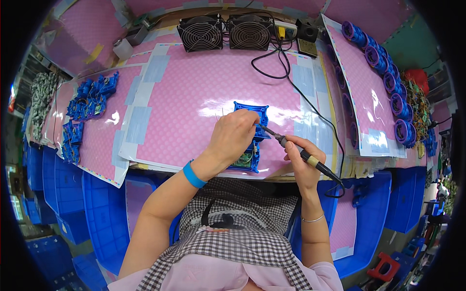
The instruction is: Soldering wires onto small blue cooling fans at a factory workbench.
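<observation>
A blue plastic housing (263,110) lies on the pink-covered bench in front of me. Its nearer part holds a green circuit board (241,160) with thin wires. My left hand (232,135), with a blue band at the wrist, is closed over the housing's middle. Its fingertips are bent down and partly hidden, so what they pinch does not show; thin strands stick up beside the knuckles. My right hand (305,165) grips a soldering iron (313,161) like a pen. The iron's tip points left and touches or nearly touches the spot by my left fingertips.
Two black fans (201,36) stand at the back, beside a soldering iron stand (307,39). The iron's black cord (315,109) crosses the bench's right side. Blue assemblies (92,97) lie at left; round blue-purple parts (398,104) line a raised board at right. Blue bins (104,218) flank me.
</observation>
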